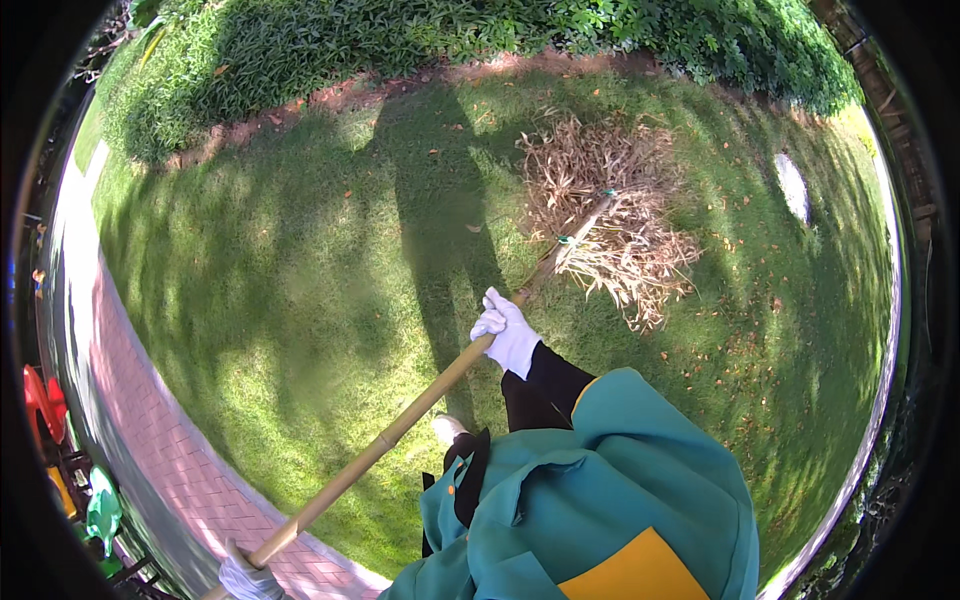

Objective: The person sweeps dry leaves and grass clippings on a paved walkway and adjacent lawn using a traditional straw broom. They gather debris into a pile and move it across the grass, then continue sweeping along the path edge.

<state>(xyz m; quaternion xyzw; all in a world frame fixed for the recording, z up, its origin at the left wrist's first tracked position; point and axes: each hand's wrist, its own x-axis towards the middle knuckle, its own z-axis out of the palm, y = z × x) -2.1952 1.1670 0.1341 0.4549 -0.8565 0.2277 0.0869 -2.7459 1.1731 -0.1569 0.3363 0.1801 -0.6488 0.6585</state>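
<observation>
Sweeping appears partly done: the twig broom (610, 230) rests on the lawn (300, 280), scattered dry leaves (740, 330) remain to its right. Right hand (507, 333) and left hand (245, 578), both gloved, are wrapped around the bamboo handle (400, 425)

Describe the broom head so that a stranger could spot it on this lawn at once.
Start from the shaded green lawn and follow the long bamboo pole up from the white-gloved right hand. At its far end lies the fan of pale dry twigs, bound with green ties. Nothing else on the grass is straw-coloured and bushy.
</observation>
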